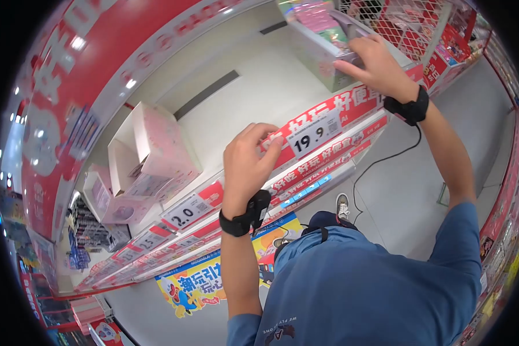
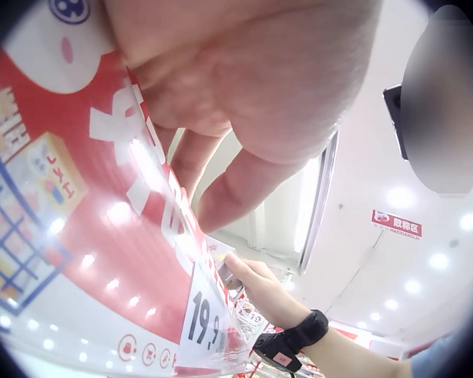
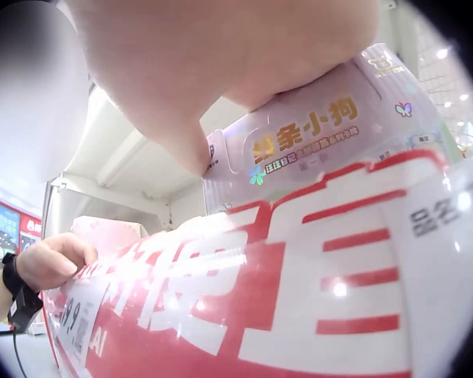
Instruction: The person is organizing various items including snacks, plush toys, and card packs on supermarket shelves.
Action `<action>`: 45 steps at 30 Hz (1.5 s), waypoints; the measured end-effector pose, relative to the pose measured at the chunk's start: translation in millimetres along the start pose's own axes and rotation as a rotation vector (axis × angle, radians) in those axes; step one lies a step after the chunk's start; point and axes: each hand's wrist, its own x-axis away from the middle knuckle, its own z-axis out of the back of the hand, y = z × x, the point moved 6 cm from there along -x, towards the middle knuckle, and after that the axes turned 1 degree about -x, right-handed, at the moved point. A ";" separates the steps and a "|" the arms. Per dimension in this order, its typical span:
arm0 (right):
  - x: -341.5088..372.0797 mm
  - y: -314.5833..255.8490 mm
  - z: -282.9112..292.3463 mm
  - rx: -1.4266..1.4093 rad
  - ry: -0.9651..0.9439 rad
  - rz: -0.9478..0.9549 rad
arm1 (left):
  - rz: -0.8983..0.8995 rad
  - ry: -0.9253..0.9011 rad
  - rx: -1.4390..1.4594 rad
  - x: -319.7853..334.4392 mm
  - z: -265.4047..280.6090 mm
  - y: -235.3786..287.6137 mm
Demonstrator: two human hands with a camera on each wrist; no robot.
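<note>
At the right end of the shelf stands a pale purple display box (image 1: 312, 53) with colourful shiny packets (image 1: 320, 22) in it. My right hand (image 1: 380, 64) holds the box at its near rim, the thumb on the outer wall and the fingers over the edge. The right wrist view shows gold lettering on the box front (image 3: 307, 134). My left hand (image 1: 249, 151) rests at the shelf's front edge, beside the 19.9 price tag (image 1: 315, 136). In the left wrist view its fingers (image 2: 244, 185) reach behind the red label strip (image 2: 114, 181), relaxed and holding nothing.
Open pink cardboard boxes (image 1: 166, 141) stand on the left part of the white shelf (image 1: 242, 101). A white wire rack (image 1: 412, 26) borders the shelf's right end. Lower shelves with red strips lie below, and a colourful mat (image 1: 199, 288) is on the floor.
</note>
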 end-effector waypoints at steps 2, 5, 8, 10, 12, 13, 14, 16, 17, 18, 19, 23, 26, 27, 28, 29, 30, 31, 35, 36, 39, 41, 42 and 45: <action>5.8 10.4 6.4 0.001 -0.019 -0.021 | -0.072 0.066 -0.061 1.3 1.7 5.4; 19.1 39.1 14.8 0.015 -0.042 -0.109 | -0.084 0.090 -0.134 3.1 3.5 8.0; 26.3 67.3 19.9 -0.035 -0.133 -0.196 | -0.081 0.129 -0.133 4.8 2.6 6.7; 19.5 65.9 25.8 -0.060 -0.259 -0.175 | -0.097 0.141 -0.120 6.8 2.4 6.7; 13.2 57.4 36.1 -0.017 -0.283 -0.024 | -0.084 0.131 -0.125 8.4 0.8 5.6; 0.2 42.3 50.4 0.095 -0.271 0.027 | -0.081 0.133 -0.129 7.0 1.6 6.2; -11.5 34.9 64.3 0.137 -0.131 0.100 | -0.075 0.131 -0.133 5.9 2.2 6.6; -34.3 -5.0 88.5 -0.014 0.039 0.108 | -0.060 0.112 -0.152 6.6 0.5 7.0; -43.3 -36.4 89.0 -0.157 0.007 0.163 | -0.069 0.124 -0.145 7.0 0.8 7.9; -53.7 -69.8 87.5 -0.299 -0.016 0.215 | -0.064 0.124 -0.149 6.5 1.7 7.9; -61.8 -104.7 78.5 -0.346 -0.080 0.316 | -0.064 0.122 -0.155 5.9 2.1 8.6; -74.2 -210.3 25.8 -0.336 -0.160 0.733 | -0.208 0.283 -0.219 9.3 -2.0 7.5; -96.4 -258.3 -2.3 -0.400 -0.152 0.832 | -0.222 0.313 -0.327 11.4 -3.2 15.2; -105.3 -270.7 -13.4 -0.409 -0.192 0.832 | -0.176 0.261 -0.362 10.7 -5.4 14.5; -115.6 -281.4 -22.7 -0.414 -0.230 0.835 | -0.132 0.215 -0.399 8.4 -5.8 12.9; -123.3 -288.4 -28.5 -0.416 -0.269 0.841 | 0.046 0.009 -0.360 3.8 -12.6 -1.4; -128.0 -292.0 -32.3 -0.387 -0.307 0.839 | -0.098 0.106 -0.398 6.9 -5.3 7.6; -133.0 -294.3 -34.4 -0.357 -0.345 0.840 | -0.244 0.205 -0.433 17.6 4.6 18.6; -136.3 -282.4 -35.1 -0.334 -0.203 0.851 | -0.390 0.480 -0.397 72.1 61.5 44.0; -134.7 -277.3 -32.7 -0.362 -0.224 0.860 | -0.335 0.553 -0.374 83.3 78.4 43.5; -124.8 -266.0 -23.3 -0.418 -0.299 0.870 | -0.270 0.810 -0.443 101.3 127.8 42.8; -115.0 -262.1 -17.8 -0.409 -0.254 0.884 | -0.233 0.798 -0.582 94.4 144.5 45.9; -111.2 -260.8 -13.8 -0.402 -0.226 0.890 | -0.233 0.723 -0.641 87.4 148.1 45.2; -121.7 -246.1 2.4 -0.701 -0.193 0.835 | -0.172 0.537 -0.751 70.1 139.6 41.7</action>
